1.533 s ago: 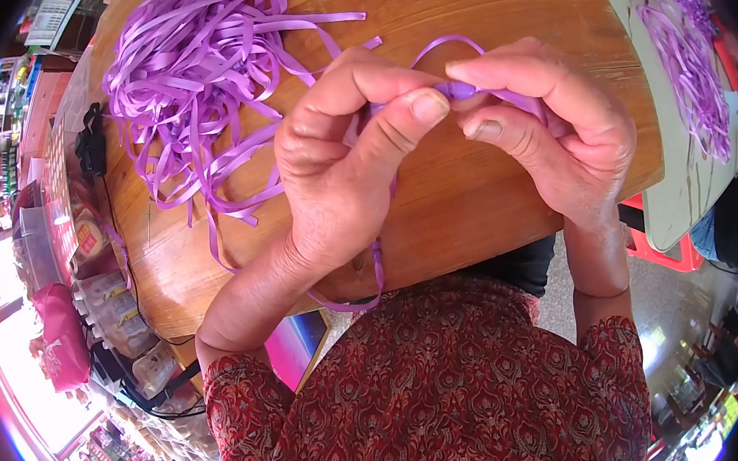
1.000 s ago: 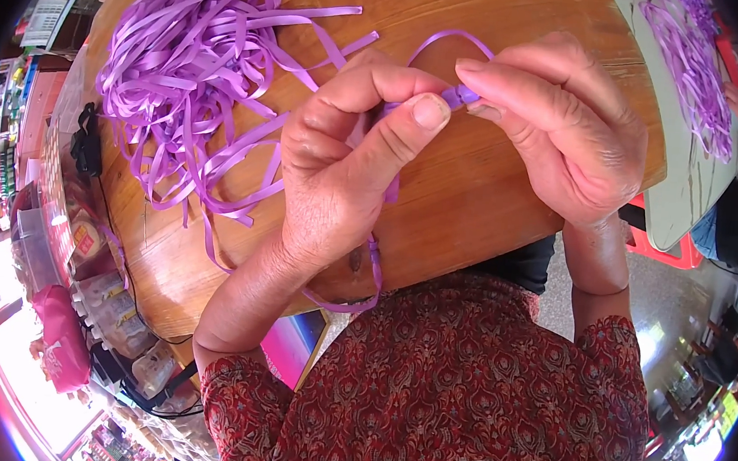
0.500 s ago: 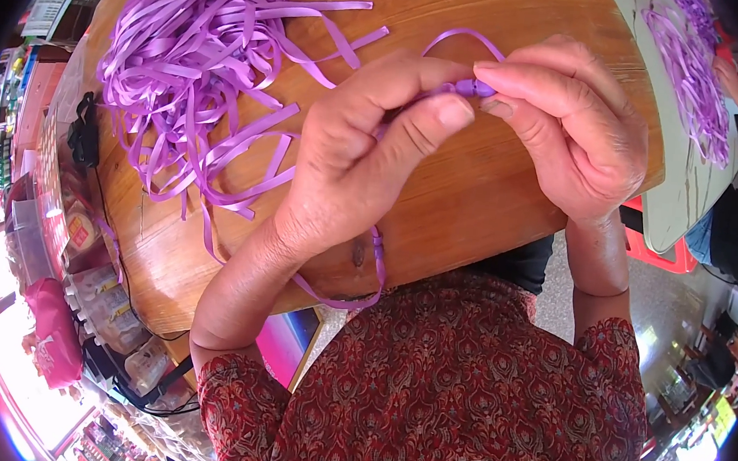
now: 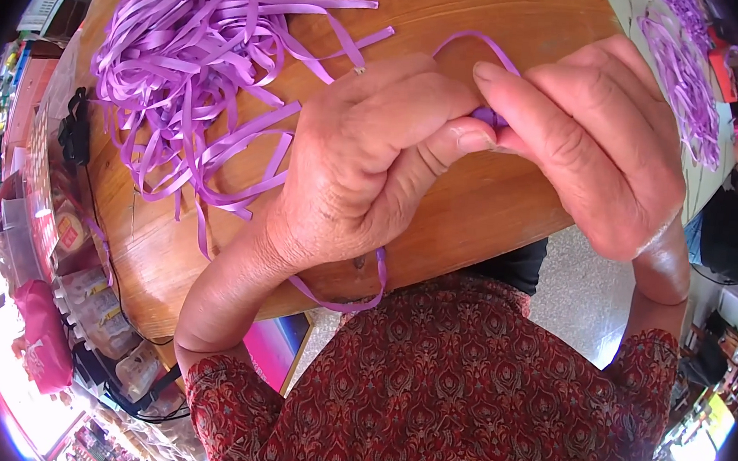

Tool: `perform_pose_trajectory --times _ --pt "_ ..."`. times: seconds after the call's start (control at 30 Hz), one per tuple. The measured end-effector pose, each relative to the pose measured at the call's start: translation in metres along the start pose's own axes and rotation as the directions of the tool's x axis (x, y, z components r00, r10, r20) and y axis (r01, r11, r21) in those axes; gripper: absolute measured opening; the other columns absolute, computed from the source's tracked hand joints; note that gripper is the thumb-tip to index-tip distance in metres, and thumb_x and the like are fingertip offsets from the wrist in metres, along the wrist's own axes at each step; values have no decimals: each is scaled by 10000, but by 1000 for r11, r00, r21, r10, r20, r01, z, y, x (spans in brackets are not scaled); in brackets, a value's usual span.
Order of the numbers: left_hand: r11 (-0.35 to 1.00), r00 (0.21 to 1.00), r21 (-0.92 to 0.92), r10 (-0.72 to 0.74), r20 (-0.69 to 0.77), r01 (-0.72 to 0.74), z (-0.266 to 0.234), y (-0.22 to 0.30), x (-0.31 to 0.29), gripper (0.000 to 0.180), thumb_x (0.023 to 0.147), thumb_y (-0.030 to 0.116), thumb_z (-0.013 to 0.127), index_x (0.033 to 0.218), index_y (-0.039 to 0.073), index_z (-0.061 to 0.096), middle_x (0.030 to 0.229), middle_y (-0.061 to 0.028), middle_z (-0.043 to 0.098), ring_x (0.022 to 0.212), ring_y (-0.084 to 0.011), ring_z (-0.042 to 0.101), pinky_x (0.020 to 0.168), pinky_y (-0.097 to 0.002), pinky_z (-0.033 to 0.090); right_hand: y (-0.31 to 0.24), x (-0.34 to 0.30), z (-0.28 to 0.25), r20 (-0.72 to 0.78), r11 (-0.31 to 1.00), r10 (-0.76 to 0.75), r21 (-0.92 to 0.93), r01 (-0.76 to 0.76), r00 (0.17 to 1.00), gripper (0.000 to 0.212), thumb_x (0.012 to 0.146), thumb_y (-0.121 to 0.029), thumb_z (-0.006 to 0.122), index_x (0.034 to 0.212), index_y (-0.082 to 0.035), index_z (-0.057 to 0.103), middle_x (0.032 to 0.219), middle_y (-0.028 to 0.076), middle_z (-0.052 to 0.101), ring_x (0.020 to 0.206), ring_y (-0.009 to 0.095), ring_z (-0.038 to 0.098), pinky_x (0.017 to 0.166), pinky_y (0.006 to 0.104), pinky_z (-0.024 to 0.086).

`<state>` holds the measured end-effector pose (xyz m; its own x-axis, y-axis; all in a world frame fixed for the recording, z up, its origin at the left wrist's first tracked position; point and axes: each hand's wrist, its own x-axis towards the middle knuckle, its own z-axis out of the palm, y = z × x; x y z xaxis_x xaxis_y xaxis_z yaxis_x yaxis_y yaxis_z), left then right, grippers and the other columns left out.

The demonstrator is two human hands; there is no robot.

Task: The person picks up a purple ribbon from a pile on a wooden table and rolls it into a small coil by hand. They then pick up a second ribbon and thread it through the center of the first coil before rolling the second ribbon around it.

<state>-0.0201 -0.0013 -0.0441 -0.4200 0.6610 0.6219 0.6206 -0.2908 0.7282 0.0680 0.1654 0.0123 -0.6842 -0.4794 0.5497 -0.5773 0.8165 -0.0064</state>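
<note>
Both my hands are raised over the wooden table, their fingertips meeting around a small purple fitting (image 4: 488, 117), probably a plastic clasp on a ribbon. My left hand (image 4: 366, 157) pinches its left end between thumb and forefinger. My right hand (image 4: 596, 149) closes over its right end, hiding much of it. A purple ribbon (image 4: 481, 36) arcs up behind the right fingers. Another stretch of purple ribbon (image 4: 381, 279) loops down past the table edge below my left hand; its link to the fitting is hidden.
A heap of purple ribbons (image 4: 188, 52) covers the far left of the wooden table (image 4: 440, 214). At far right, more purple ribbons (image 4: 680, 77) lie on a pale table. A black cable (image 4: 94, 196) runs down the left side, near a pink pouch (image 4: 42, 335).
My right hand has shifted right and its fingers now cover more of the fitting. My left fingers have closed further over it. The other person's hand at the far right has left the ribbons.
</note>
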Motion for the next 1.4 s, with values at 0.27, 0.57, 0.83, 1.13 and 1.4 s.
perform_pose_trajectory --times 0.27,0.57,0.83,1.13,1.4 --pt "972 992 211 93 82 -109 -12 12 0 136 824 115 645 898 9 603 706 -81 540 598 -230 509 536 -323 399 -9 15 -4 -67 998 -65 -21 64 996 456 580 -65 764 998 59 631 762 88 564 607 199 525 529 314 396" --pt "979 978 161 94 189 -125 -17 15 -6 297 886 292 572 918 -3 580 725 -83 512 613 -222 490 545 -323 377 -15 35 -21 104 961 -237 -119 248 966 370 510 -101 696 819 79 603 683 95 515 535 200 460 457 310 327" --pt "982 977 146 92 193 -121 -17 11 -11 350 907 358 517 880 13 563 700 -78 480 604 -227 480 536 -327 367 -15 35 -17 134 947 -283 -116 299 950 400 442 -139 643 765 93 599 643 96 498 505 190 425 433 307 301" --pt "958 960 219 128 248 -184 -24 10 -10 292 841 303 621 877 15 584 682 -77 491 559 -231 469 481 -335 358 -7 35 -10 148 964 -265 51 260 953 375 469 -160 655 747 85 594 628 89 480 502 192 422 435 312 284" --pt "863 896 250 400 193 -440 -19 5 -11 303 619 271 747 734 42 586 641 -35 425 478 -190 415 419 -298 317 -2 16 -5 211 904 -119 427 18 970 322 540 -188 688 732 52 594 608 70 461 503 203 430 451 333 294"
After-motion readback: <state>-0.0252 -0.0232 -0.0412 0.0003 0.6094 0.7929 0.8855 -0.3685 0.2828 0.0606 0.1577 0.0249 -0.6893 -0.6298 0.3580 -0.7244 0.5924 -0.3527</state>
